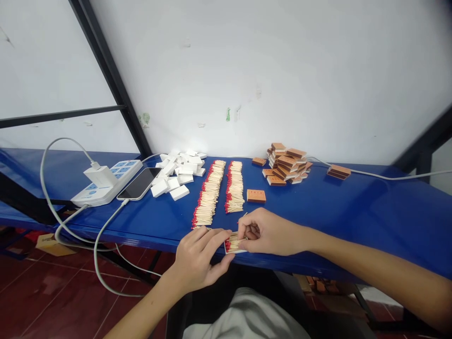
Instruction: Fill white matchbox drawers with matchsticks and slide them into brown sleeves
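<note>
At the front edge of the blue table, my left hand (203, 256) grips a white matchbox tray (237, 252) between thumb and fingers. Red-headed matches (233, 243) lie inside the tray. My right hand (270, 233) is over the tray's right end, its thumb and forefinger pinched down at the matches; whether a match is between the fingertips is hidden. Just beyond the hands lie two long rows of matches, a left row (210, 195) and a shorter right row (234, 186), heads to the left. A single orange matchbox (256, 196) lies flat behind my right hand.
White trays (178, 172) are heaped at the back left, and orange matchboxes (287, 165) are piled at the back right. Another matchbox (339, 171) rests by a cable farther right. A phone (139, 183) and power strip (106, 183) with looping white cables occupy the left.
</note>
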